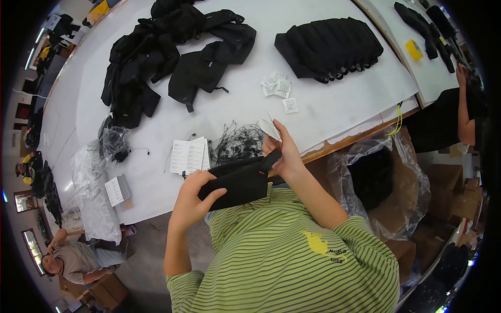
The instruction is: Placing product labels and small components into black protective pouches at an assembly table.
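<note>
A small black fabric pouch (242,187) is held in front of my body at the table's near edge. My left hand (191,198) is closed round its left end, the thumb lying along the front face. At the other end, my right hand (284,155) pinches a small white tag (269,130) beside the pouch's corner. Whether those fingers also grip the fabric is partly hidden. Just beyond the pouch lies a tangled pile of thin black strings (237,142), with white printed cards (189,155) to its left.
Heaped black bags (209,68) lie far left on the white table (245,104); a row of black pouches (331,48) is far right. Small white packets (276,84) lie between. A plastic-lined carton (404,180) stands right. Another person (83,261) sits lower left; someone's arm (464,107) shows right.
</note>
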`<state>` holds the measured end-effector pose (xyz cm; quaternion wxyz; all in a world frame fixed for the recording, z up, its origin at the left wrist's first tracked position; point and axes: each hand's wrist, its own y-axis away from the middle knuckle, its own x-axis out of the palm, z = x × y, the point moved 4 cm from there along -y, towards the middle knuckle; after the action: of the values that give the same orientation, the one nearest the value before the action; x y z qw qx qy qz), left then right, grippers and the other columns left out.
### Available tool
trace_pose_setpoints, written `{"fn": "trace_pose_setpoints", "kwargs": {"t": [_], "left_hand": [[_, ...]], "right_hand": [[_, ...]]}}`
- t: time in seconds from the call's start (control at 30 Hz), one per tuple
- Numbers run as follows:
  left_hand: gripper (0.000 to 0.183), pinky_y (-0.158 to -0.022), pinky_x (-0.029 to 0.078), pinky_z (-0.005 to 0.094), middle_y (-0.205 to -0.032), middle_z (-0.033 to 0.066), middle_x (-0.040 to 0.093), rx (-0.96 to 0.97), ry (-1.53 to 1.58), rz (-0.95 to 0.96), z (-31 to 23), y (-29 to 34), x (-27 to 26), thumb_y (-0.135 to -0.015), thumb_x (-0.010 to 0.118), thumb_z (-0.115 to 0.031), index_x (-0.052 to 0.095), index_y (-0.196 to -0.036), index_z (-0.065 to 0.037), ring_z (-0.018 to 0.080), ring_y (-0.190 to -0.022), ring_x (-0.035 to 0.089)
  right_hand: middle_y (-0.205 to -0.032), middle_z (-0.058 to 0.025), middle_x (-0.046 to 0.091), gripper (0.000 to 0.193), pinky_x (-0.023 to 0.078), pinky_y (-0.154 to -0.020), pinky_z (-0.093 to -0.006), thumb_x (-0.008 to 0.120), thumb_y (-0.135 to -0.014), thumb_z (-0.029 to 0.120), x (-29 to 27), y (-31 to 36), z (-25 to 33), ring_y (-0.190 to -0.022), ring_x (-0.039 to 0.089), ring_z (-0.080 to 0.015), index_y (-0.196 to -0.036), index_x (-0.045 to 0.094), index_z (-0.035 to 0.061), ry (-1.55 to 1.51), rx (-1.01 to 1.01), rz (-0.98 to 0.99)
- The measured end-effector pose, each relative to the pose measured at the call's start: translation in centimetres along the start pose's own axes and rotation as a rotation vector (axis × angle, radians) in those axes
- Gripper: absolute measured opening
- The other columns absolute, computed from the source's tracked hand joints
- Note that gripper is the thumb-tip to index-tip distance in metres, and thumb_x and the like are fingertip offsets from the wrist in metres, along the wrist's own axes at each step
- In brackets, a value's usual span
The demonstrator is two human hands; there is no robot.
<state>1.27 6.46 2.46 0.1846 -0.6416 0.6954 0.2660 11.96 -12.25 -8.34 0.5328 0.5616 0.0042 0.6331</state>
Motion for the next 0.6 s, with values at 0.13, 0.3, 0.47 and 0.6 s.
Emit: {"fn": "trace_pose_setpoints", "kwargs": {"t": [0.13, 0.3, 0.47, 0.6], "left_hand": [[0.021, -0.067, 0.039, 0.0338, -0.074, 0.0093, 0.053, 0.005, -0.010, -0.012, 0.0, 0.2, -0.1, -0.075, 0.072, -0.015, 0.058, -0.084, -0.002, 0.0256, -0.073, 0.048], [0.021, -0.066, 0.039, 0.0336, -0.073, 0.0096, 0.053, 0.039, -0.048, -0.013, -0.2, 0.3, 0.0, -0.075, 0.073, -0.015, 0.058, -0.084, -0.002, 0.0263, -0.073, 0.048], [0.021, -0.066, 0.038, 0.0336, -0.074, 0.0095, 0.053, 0.035, -0.054, -0.030, -0.2, 0.5, -0.2, -0.075, 0.073, -0.015, 0.059, -0.084, -0.002, 0.0261, -0.073, 0.048], [0.023, -0.068, 0.038, 0.0330, -0.074, 0.0099, 0.053, 0.022, -0.081, -0.043, 0.0, 1.0, -0.7, -0.072, 0.074, -0.014, 0.058, -0.082, -0.001, 0.0253, -0.073, 0.048]], "right_hand": [[-0.052, 0.0052, 0.042, 0.030, 0.022, -0.039, -0.0217, 0.054, -0.091, 0.047, 0.0, 0.5, -0.6, -0.045, 0.039, -0.0066, -0.082, 0.059, 0.0177, 0.039, 0.041, -0.145], [-0.055, 0.0066, 0.047, 0.031, 0.026, -0.042, -0.0213, 0.056, -0.090, 0.046, -0.2, 1.2, -1.3, -0.044, 0.039, -0.0056, -0.082, 0.059, 0.0162, 0.072, 0.096, -0.168], [-0.055, 0.0081, 0.046, 0.031, 0.021, -0.040, -0.0211, 0.056, -0.092, 0.045, -0.6, 0.5, -0.9, -0.042, 0.036, -0.0037, -0.079, 0.059, 0.0167, 0.124, 0.003, -0.232], [-0.055, 0.0095, 0.041, 0.033, 0.017, -0.042, -0.0223, 0.059, -0.094, 0.035, -1.2, 0.2, 2.8, -0.047, 0.028, 0.0000, -0.073, 0.058, 0.0104, 0.439, -0.573, -0.219]]}}
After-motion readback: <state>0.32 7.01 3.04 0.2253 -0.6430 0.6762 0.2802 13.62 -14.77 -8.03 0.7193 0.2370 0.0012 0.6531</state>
